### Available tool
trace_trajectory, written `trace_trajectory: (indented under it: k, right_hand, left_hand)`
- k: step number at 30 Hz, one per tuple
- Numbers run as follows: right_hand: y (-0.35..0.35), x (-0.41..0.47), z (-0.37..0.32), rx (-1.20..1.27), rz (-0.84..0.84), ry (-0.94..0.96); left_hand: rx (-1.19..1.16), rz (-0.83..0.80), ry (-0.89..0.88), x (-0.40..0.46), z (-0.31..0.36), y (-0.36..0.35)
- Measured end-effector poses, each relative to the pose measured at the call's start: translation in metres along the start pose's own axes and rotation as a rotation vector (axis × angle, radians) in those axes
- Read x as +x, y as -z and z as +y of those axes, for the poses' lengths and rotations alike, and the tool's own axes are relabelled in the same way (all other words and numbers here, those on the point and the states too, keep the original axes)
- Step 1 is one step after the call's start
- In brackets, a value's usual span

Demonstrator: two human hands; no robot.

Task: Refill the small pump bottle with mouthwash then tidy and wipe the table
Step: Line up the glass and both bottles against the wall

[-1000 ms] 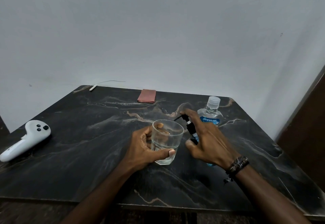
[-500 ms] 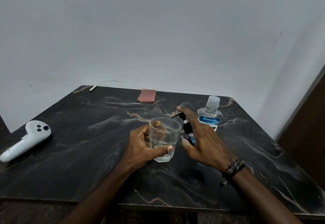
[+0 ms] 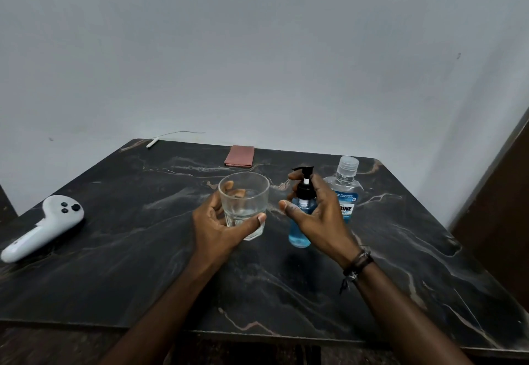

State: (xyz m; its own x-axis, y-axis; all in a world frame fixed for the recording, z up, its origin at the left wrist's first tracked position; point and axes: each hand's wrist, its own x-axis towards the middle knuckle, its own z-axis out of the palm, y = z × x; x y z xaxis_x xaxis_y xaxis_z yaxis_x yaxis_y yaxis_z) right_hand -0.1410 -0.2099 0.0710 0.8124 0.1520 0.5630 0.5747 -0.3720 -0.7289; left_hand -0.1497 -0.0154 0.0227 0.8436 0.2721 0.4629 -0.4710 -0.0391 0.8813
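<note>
The small pump bottle (image 3: 299, 225), blue liquid inside and a black pump on top, stands upright on the dark marble table (image 3: 143, 264). My right hand (image 3: 320, 215) curves loosely around it from the right, thumb a little apart from the bottle, fingers behind the pump. My left hand (image 3: 214, 227) holds a clear glass tumbler (image 3: 244, 207) that stands on the table, thumb on its front and fingers behind. The mouthwash bottle (image 3: 345, 190), clear with a blue label and a closed cap, stands just behind my right hand.
A folded reddish cloth (image 3: 239, 156) lies near the table's back edge. A white controller (image 3: 43, 228) rests at the left edge. A thin white cable (image 3: 151, 143) lies at the back left corner. A wall rises behind the table; a dark panel (image 3: 503, 207) stands right.
My right hand pressed the pump with the bottle tilted toward the glass; now the bottle stands upright and the fingers have loosened off it. The glass has come down onto the table.
</note>
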Motion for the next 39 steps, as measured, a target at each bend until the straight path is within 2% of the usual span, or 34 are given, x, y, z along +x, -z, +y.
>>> trace_trajectory:
  k: [9,25,31,39]
  right_hand:
    - [-0.013,0.008,0.019,0.156,0.003,-0.112]
    - [-0.019,0.006,0.034,0.064,-0.006,-0.123]
    - [-0.021,-0.003,0.046,-0.035,-0.03,-0.276]
    - [-0.023,-0.011,0.058,-0.097,-0.037,-0.307]
  left_hand:
    - [0.049,0.045,0.01,0.003,0.003,0.001]
    - [0.049,0.041,0.059,0.006,-0.005,0.002]
    - [-0.009,0.047,0.084,0.015,-0.013,0.001]
    - [0.061,-0.013,0.051,0.054,-0.013,-0.007]
